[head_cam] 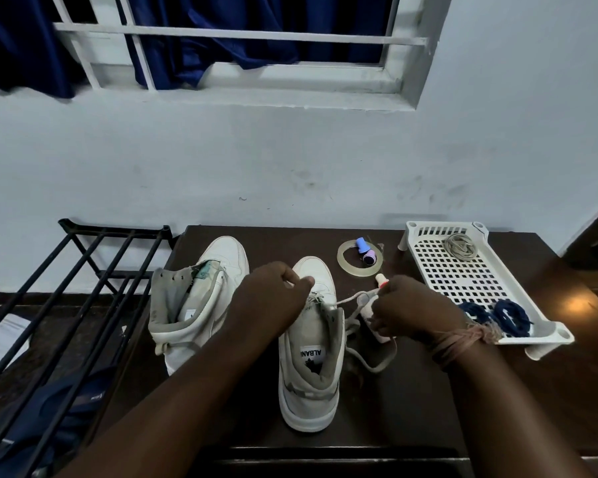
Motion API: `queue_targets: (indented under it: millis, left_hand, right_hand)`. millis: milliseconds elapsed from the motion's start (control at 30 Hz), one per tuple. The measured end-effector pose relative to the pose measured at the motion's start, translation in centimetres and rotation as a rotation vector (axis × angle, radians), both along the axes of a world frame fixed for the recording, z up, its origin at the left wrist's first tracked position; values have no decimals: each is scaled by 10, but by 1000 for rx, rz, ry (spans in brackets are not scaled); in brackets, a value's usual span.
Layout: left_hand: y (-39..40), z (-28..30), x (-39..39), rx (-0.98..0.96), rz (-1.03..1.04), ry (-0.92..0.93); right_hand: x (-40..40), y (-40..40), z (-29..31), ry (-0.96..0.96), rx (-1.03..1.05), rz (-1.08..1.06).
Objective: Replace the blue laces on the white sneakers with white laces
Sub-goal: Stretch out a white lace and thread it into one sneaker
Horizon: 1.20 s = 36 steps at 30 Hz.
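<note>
Two white sneakers (235, 305) stand side by side; left hand (273, 298) and right hand (408, 312) each pinch white lace (351, 300).

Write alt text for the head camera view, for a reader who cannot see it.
A person's left hand and right hand thread a white lace into the nearer white sneaker on a dark table. A second sneaker stands unlaced at left; blue laces lie in a white tray at right.

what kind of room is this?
Probably a room at home: barred window with blue curtain, black shoe rack beside a dark wooden table, painted wall.
</note>
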<state>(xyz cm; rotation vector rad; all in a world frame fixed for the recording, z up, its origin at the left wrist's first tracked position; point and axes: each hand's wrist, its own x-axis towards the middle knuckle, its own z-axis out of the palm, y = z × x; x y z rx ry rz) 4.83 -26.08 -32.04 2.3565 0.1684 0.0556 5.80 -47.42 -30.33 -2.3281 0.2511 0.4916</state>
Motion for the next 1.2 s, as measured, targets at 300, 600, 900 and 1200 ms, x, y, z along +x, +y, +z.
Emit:
queue_targets:
  millis: [300,600,900,1200]
  left_hand:
    - [3,-12,-7,-140,-34,176]
    - [5,-23,-13,-540,83,262]
    - [4,-33,-21,-857,239,378]
    - [8,-37,-27,-961,225,333]
  right_hand:
    - [-7,16,3,-408,156,-19]
    - [-16,65,-16,-499,92,177]
    - [-16,65,-30,-558,-8,221]
    - [-14,75,-39,-626,-83,252]
